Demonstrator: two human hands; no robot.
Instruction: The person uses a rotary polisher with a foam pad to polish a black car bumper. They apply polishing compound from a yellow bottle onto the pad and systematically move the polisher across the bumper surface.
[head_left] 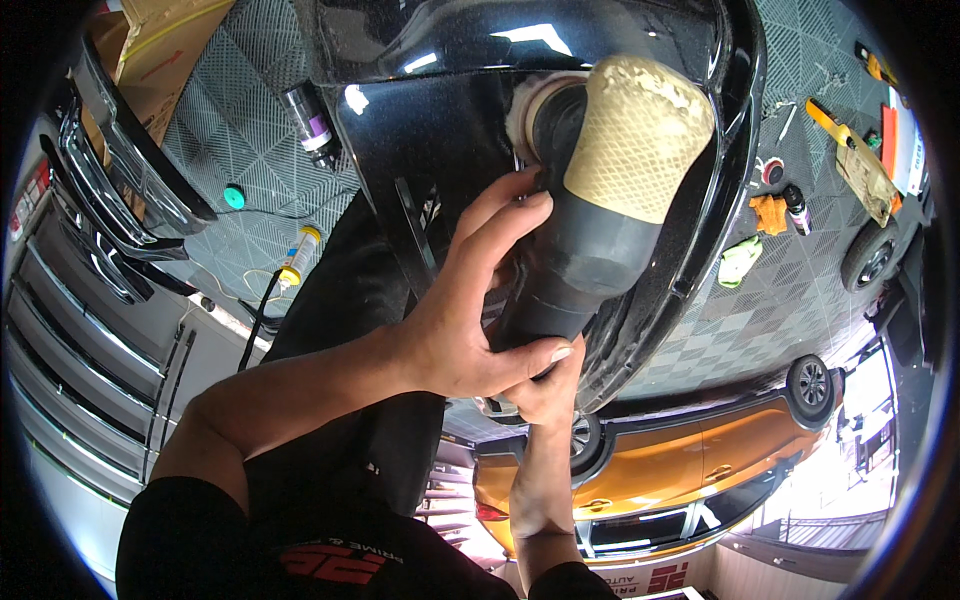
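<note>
A polisher (590,250) with a black body and a worn, pale yellow textured head cover lies across the middle of the view. Its round, whitish pad (519,112) meets a glossy black car panel (440,130), partly hidden by the tool. My left hand (465,310) grips the body from the left side, fingers reaching toward the head and thumb across the lower end. Below it, my right hand (550,395) is wrapped around the handle end; most of its fingers are hidden.
Left on the patterned floor are a dark bottle (311,125), a yellow-capped tube (299,256), a green disc (234,196) and black trim parts (125,150). At right lie an orange cloth (769,214), a light green cloth (740,262) and another bottle (796,208). An orange car (650,465) stands nearby.
</note>
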